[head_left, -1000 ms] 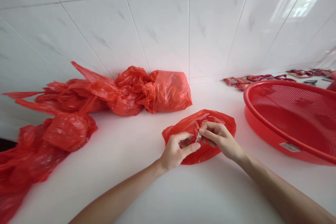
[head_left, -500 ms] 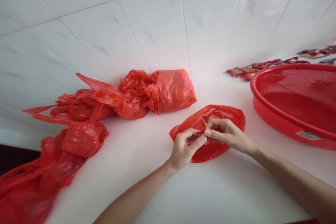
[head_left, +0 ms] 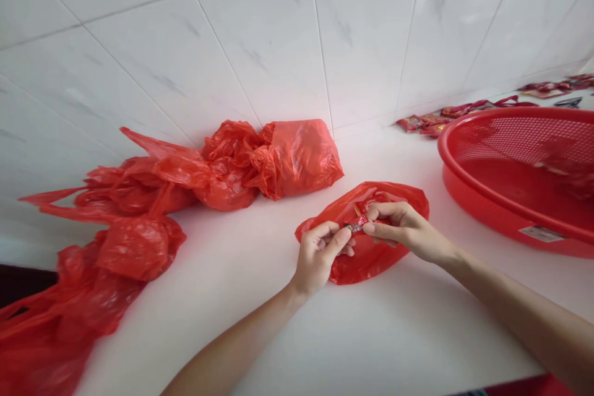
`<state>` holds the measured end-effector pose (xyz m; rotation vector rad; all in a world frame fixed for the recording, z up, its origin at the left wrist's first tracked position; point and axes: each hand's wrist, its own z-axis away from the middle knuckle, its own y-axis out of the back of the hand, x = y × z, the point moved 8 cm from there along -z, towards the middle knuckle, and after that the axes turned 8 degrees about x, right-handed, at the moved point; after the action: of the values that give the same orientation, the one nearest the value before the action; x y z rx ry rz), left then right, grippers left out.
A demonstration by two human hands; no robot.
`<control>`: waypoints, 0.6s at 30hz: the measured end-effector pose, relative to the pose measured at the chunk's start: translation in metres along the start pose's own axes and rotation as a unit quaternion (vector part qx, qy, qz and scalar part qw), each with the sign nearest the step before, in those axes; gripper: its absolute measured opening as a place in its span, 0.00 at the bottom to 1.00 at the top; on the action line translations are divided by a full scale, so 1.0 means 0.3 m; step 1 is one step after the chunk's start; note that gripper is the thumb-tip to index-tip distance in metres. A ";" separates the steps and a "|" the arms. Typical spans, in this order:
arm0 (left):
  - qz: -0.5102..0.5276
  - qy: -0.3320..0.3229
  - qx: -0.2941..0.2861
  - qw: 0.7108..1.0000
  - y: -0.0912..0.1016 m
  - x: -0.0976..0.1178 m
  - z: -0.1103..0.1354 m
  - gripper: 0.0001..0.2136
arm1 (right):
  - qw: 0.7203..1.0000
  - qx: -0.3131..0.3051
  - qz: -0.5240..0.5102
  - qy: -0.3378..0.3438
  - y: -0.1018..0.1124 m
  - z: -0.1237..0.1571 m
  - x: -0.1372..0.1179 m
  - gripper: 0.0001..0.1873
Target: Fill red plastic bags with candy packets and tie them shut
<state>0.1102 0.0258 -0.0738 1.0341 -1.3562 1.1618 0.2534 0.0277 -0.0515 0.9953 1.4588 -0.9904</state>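
Note:
Between my two hands, a small shiny red packet with silvery print (head_left: 357, 223) is stretched over an opened red plastic bag (head_left: 364, 267). My left hand (head_left: 318, 255) pinches its left end between thumb and fingertips. At the other end, my right hand (head_left: 406, 230) grips it with thumb and index finger. The bag lies on the white surface with its mouth facing up, and more red items (head_left: 364, 203) show inside, partly covered by my fingers. What the packet holds cannot be seen.
Knotted red plastic bags (head_left: 304, 158) line the tiled wall and run down the left side. On the right stands a large red mesh basket (head_left: 492, 189) with some red items in it. Red packets (head_left: 424, 124) lie behind it along the wall.
My hands have drawn slightly apart, and the red packet between them now shows more clearly. The whole view has shifted a little, bringing more of the basket into sight.

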 end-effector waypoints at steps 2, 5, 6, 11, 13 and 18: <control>-0.003 -0.006 -0.003 1.000 -0.001 0.005 0.002 0.19 | 1.000 -0.009 -0.012 -0.003 -0.004 0.002 -0.001 0.20; -0.007 -0.018 -0.005 1.000 -0.002 0.011 0.005 0.18 | 1.000 -0.015 -0.012 -0.009 -0.006 0.002 0.001 0.21; -0.009 -0.021 -0.005 1.000 -0.002 0.013 0.006 0.18 | 1.000 -0.014 -0.009 -0.012 -0.006 0.002 0.003 0.21; -0.056 -0.035 -0.001 0.998 0.005 0.008 0.005 0.15 | 0.999 0.022 0.022 -0.010 0.014 -0.003 0.005 0.21; -0.094 -0.050 0.026 0.994 0.022 0.005 0.001 0.11 | 0.997 0.052 0.047 0.018 0.031 -0.008 -0.011 0.19; -0.179 -0.110 0.071 0.975 0.046 0.008 -0.001 0.15 | 0.989 0.099 0.094 0.052 0.072 -0.019 -0.022 0.16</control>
<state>0.0963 0.0284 -0.0730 1.4793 -1.2007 0.9029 0.2727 0.0392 -0.0458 1.3213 1.3405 -0.9697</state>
